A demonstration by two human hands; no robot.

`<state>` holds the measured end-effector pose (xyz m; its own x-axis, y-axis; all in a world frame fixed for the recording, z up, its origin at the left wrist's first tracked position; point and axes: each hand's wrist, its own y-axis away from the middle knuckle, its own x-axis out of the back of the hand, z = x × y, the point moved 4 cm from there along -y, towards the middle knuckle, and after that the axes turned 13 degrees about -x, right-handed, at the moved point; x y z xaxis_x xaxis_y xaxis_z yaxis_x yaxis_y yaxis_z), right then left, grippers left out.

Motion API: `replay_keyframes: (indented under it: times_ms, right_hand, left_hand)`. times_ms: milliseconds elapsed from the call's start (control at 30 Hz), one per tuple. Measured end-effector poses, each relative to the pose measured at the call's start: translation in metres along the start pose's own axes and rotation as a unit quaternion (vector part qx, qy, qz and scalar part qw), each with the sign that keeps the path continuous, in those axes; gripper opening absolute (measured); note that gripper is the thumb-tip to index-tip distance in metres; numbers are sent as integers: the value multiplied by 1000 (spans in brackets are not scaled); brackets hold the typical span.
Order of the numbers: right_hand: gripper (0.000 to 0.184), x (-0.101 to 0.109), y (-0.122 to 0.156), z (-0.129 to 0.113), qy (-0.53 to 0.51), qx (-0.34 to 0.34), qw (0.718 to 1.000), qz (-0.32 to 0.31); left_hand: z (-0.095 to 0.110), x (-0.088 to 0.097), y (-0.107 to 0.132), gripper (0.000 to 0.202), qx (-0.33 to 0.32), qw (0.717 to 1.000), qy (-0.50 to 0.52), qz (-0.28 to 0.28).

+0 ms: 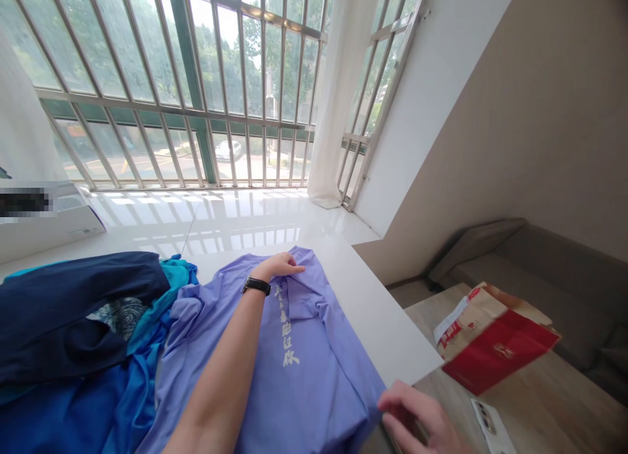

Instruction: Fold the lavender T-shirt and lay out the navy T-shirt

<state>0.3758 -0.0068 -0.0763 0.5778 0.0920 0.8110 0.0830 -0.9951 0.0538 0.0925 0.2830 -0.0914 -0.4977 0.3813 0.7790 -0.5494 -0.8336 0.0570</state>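
A purple shirt (pixel 314 349) with a column of white printed characters lies spread on the white sill, rumpled on its left side. My left hand (pixel 279 265), with a black-strapped watch at the wrist, is closed on the cloth near the shirt's far end. At the near right corner, my right hand (pixel 417 415) pinches the edge of the shirt between thumb and fingers, just past the sill's edge. Against the shirt's left side rests a pile of clothes, with dark navy garment (pixel 73 303) on top and bright blue cloth (pixel 83 401) below.
Barred windows (pixel 196 87) and a white curtain (pixel 333 101) border the far side of the sill (pixel 245 222). A white box (pixel 53 225) stands at left. Right and lower, a wooden surface holds a red-and-brown paper bag (pixel 500 339) and a phone (pixel 490 428), beside a grey sofa (pixel 515 264).
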Motion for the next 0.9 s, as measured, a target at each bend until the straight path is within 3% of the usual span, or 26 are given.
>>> replay_keyframes:
  times_ms: [67,200,300,400,467,567,667,833,900]
  right_hand:
    - [24,15,-43,-18,-26,6,999,-37]
    - [24,30,-157,-67,-43,71,997,-6]
    - [34,7,-237,-97,4,143,989,-21]
    - [52,-35,-287,-110,85,178,974,-112]
    - [52,-56,-304,-109,125,186,962,-154]
    - [32,-64,-315,-100,143,171,962,-158]
    - [15,-53,-320,-84,162,131,968,-138]
    - [19,-24,-319,-61,178,72,977,-89]
    - [18,-18,-318,-56,185,55,978,-73]
  left_hand:
    - [0,1,3,44,2,1000,-5,-19]
    - [1,2,6,39,21,999,-23,-11]
    - [1,0,6,39,19,999,-26,-6]
    - [3,-1,5,30,-8,1000,-9,-6]
    - [5,-2,4,21,-30,1000,6,2]
    - [7,-3,1,18,-49,998,27,32]
    - [7,-7,-2,26,-42,997,45,54]
    - [3,-8,0,52,-6,999,42,33]
    - [0,-1,5,51,10,999,32,23]
